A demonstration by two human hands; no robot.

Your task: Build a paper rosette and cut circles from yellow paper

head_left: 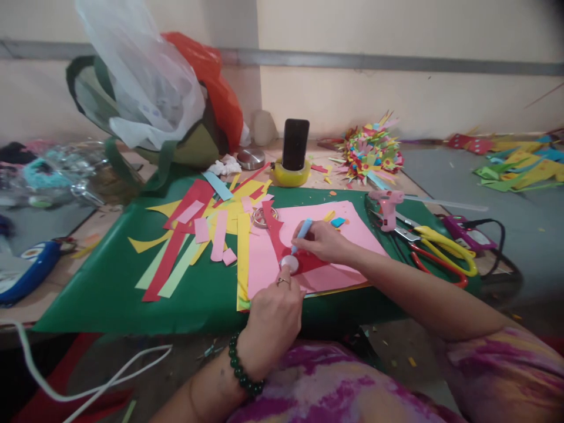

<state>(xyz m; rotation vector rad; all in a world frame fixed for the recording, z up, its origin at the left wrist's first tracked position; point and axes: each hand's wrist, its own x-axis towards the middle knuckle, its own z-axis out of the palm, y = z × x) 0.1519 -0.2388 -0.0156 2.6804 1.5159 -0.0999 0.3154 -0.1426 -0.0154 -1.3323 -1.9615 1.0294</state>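
Observation:
Under the fingertips of my left hand (275, 311), a small round white disc (289, 263) is pressed flat on red paper (314, 264). That hand's other fingers are curled and partly hidden. My right hand (324, 239) grips a light blue marker (303, 232), its tip down at the disc's upper edge. The red paper has curved bites cut from its left side and lies on a stack of pink sheets (264, 276). Beside the stack are a yellow strip (242, 252) and a roll of tape (264, 217).
Paper scraps (176, 258) cover the left of the green mat (106, 294). To the right lie a pink glue gun (388, 208), yellow-handled scissors (445, 247) and red-handled scissors (436, 267). Behind stand a phone (295, 144), a paper-flower bunch (372, 153) and a bag (189, 144).

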